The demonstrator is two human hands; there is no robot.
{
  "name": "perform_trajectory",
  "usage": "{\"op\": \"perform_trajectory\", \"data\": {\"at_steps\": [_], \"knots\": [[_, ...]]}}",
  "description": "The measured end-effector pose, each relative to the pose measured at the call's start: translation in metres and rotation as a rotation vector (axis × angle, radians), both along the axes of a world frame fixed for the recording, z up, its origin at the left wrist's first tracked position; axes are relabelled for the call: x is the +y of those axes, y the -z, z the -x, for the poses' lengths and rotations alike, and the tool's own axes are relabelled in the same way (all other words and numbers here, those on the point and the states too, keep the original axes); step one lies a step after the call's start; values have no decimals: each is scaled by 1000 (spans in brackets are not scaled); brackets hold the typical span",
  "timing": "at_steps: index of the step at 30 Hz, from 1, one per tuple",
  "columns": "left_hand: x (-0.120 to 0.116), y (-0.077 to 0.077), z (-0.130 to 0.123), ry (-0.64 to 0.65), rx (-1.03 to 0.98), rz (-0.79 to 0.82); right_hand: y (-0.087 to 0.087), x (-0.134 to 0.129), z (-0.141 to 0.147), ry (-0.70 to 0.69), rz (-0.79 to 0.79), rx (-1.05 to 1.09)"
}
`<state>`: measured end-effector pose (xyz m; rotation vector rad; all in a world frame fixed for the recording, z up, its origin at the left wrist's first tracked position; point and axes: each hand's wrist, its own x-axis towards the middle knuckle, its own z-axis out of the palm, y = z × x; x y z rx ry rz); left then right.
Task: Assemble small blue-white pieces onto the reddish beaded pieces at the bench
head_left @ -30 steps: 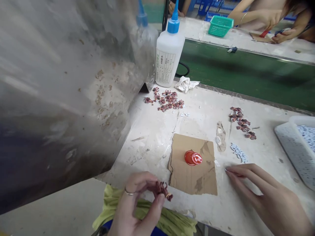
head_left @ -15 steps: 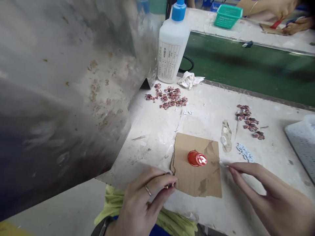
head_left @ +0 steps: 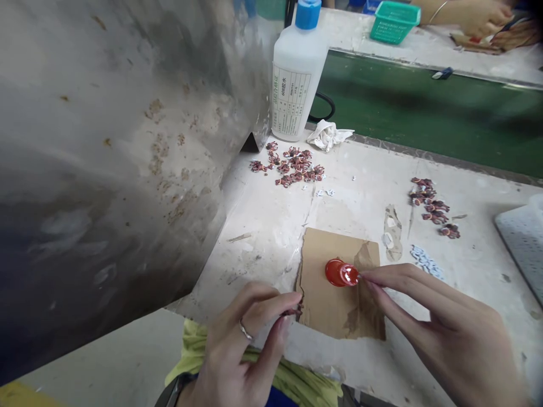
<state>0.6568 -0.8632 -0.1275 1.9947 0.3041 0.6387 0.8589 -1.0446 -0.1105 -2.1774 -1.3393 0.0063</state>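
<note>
Right hand point(head_left: 441, 322) is moved in: red cap point(head_left: 341, 273) touched by fingertips point(head_left: 363, 277), grip unclear; small red pieces point(head_left: 293, 311) pinched by left hand point(head_left: 241, 333); squeeze bottle point(head_left: 297, 73) label unreadable.

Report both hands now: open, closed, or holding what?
Left hand: closed, pinching small red-brown pieces.
Right hand: fingers on the red cap; grip unclear.

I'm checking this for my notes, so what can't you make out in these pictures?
All in the head view:
Small reddish pieces in the left hand: mostly hidden by its fingers, so their shape is unclear.
Red object at the right hand: glare and fingertips hide its markings.
White plastic bottle: label print too small to read; cap cut off by the top edge.
Co-worker's hands: what they hold is too small to tell.
</note>
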Motion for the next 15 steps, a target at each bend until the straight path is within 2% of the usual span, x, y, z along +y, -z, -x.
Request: {"op": "perform_trajectory", "data": {"at_steps": [5,8,12,15], "knots": [[-1,4,-2,-8,-46,-70,1,-2,0,-20,7,-12],[-2,4,-2,27,-28,-32,1,-5,2,-6,6,-14],[-6,2,-4,35,-33,-18,-3,-7,10,26,-70,34],[-10,1,-7,7,-68,28,-7,-8,19,-62,-120,116]]}}
